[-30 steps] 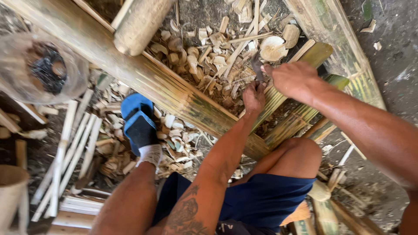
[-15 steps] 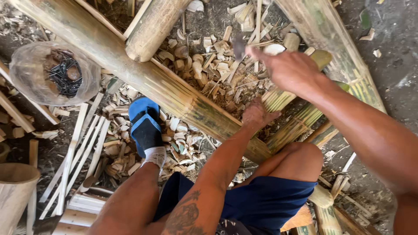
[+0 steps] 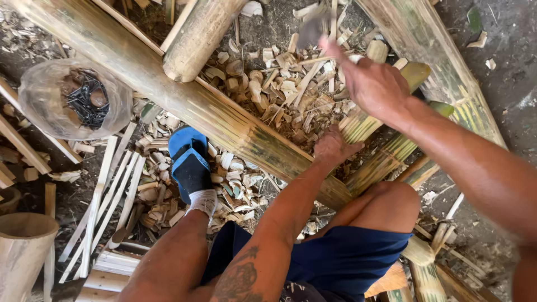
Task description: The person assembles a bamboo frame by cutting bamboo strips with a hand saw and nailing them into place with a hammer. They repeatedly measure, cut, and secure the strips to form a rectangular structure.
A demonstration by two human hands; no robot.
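Note:
My left hand [image 3: 333,148] rests with bent fingers on a thick bamboo pole [image 3: 224,120], where green split bamboo slats [image 3: 386,159] cross over it. What its fingertips pinch is hidden. My right hand [image 3: 375,84] is raised above the slats and grips a blurred grey tool [image 3: 313,28] that points up and to the left. My foot in a blue sandal [image 3: 190,165] stands beside the near side of the pole.
A clear plastic bag of dark nails [image 3: 84,100] lies at the left. A short bamboo log [image 3: 196,39] leans over the pole. Bamboo chips [image 3: 279,84] litter the ground, thin strips [image 3: 106,196] lie at the lower left, and another big pole [image 3: 430,61] runs along the right.
My right hand has lifted up and away from the slats with the tool. My left hand has slid a little down along the pole and curled its fingers.

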